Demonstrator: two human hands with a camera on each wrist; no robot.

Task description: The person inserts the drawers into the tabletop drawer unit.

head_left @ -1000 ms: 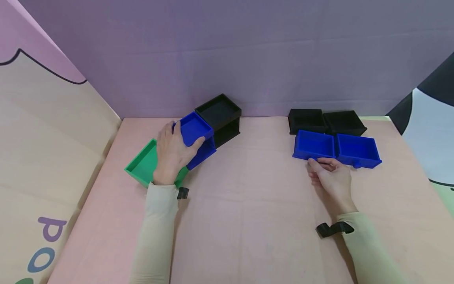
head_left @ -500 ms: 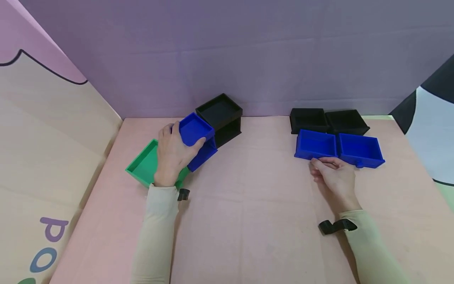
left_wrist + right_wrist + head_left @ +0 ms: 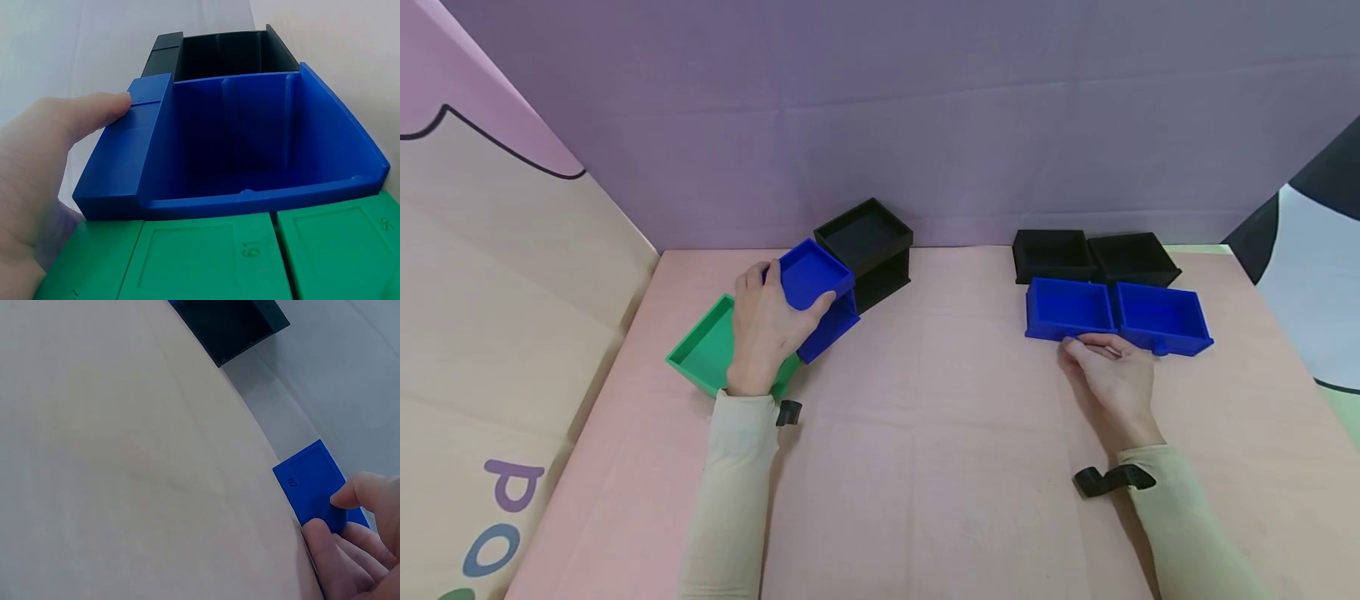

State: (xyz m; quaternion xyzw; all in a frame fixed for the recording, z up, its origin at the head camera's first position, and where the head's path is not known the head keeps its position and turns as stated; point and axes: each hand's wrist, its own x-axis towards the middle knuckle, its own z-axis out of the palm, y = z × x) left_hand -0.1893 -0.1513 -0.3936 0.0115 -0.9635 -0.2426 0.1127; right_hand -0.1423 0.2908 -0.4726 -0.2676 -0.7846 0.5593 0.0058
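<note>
In the head view my left hand [image 3: 763, 329] grips a blue box case [image 3: 811, 273] across its top, thumb on one side and fingers on the other. The left wrist view shows a hollow compartment in that blue case [image 3: 231, 134]. A green box [image 3: 706, 346] lies under and beside the hand, partly hidden. My right hand [image 3: 1112, 379] pinches the round knob of a small blue drawer [image 3: 1070, 306]; its numbered front [image 3: 310, 484] shows in the right wrist view. A second blue drawer [image 3: 1161, 317] with a knob sits just right of it.
A black box case [image 3: 865, 237] with an open compartment stands behind the left blue case. Two black drawers [image 3: 1052, 254] lie behind the blue ones, close to the purple back wall [image 3: 925, 125]. Pink cloth [image 3: 917, 467] covers the table between the two groups.
The drawer at my right hand has shifted very slightly toward me, with the fingers on its knob. My left hand and the blue case have hardly moved.
</note>
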